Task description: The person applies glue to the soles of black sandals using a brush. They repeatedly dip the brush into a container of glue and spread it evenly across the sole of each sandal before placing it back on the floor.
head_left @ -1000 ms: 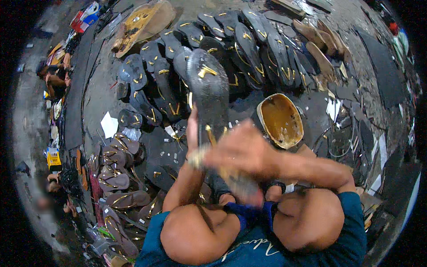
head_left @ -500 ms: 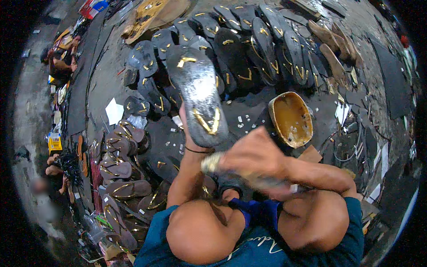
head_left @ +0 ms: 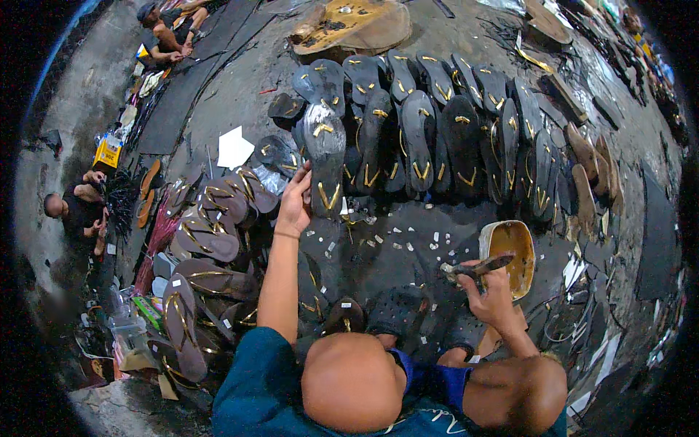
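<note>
Several dark soles with gold strap pieces lie in rows before me. At the left end of the front row, my left hand (head_left: 294, 202) grips the side edge of one shiny black sole (head_left: 325, 149). Its underside faces up, wet-looking near the far end. My right hand (head_left: 491, 293) is closed round a brush (head_left: 477, 269) with a dark handle and a pale, clotted end pointing left. Just beyond and to the right of that hand sits an oval tub (head_left: 523, 273) holding amber-brown glue-like stuff; the hand overlaps its near left rim.
Finished-looking brown flip-flops (head_left: 211, 237) with gold straps are heaped at the left. White scraps (head_left: 397, 240) dot the dark mat. Tan soles (head_left: 584, 193) stand at the right. A stained board (head_left: 357, 29) lies at the far side. Two people (head_left: 73, 207) sit at the left.
My left hand has moved the sole away from me, from mid-air to the row. My right hand has gone right with the brush, from near the sole to the tub. The view has shifted.
</note>
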`<state>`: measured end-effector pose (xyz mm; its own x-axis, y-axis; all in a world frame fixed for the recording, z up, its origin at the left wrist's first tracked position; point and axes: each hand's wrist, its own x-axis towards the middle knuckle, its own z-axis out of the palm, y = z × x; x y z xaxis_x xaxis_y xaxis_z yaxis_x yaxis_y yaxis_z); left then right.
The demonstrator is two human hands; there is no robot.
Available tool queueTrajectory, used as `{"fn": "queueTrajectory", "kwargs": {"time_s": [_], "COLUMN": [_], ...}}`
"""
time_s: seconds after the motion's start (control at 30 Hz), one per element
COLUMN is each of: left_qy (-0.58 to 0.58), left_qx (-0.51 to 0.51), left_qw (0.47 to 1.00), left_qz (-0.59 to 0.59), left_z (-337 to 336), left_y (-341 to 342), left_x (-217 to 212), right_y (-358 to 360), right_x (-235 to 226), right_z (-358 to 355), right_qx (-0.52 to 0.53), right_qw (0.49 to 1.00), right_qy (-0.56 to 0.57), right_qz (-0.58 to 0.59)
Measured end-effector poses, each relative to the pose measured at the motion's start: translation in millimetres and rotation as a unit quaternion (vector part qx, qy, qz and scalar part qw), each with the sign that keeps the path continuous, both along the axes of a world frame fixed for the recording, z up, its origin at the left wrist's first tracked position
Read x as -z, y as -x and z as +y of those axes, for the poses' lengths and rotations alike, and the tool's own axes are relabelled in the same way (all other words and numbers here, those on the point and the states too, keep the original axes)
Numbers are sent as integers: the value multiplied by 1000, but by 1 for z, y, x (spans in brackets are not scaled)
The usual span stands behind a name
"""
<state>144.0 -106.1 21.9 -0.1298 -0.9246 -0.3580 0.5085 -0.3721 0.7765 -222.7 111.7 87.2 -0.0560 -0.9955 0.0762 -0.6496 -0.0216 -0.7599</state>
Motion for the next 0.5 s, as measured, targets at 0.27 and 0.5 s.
{"fn": "queueTrajectory", "kwargs": {"time_s": [0.27, 0.5], "left_qy": [9, 194], "left_qx": [-99, 2], "left_qw": [968, 532], "left_qz": [-231, -824], "left_z": [-62, 125], "left_y": [0, -14], "left_x": [77, 19], "right_y": [19, 94], "right_x": [12, 32], "right_z": [21, 16], "right_qx": [72, 269], "right_qw": [993, 962], "right_qy": [-95, -16], "right_qz": [7, 55]}}
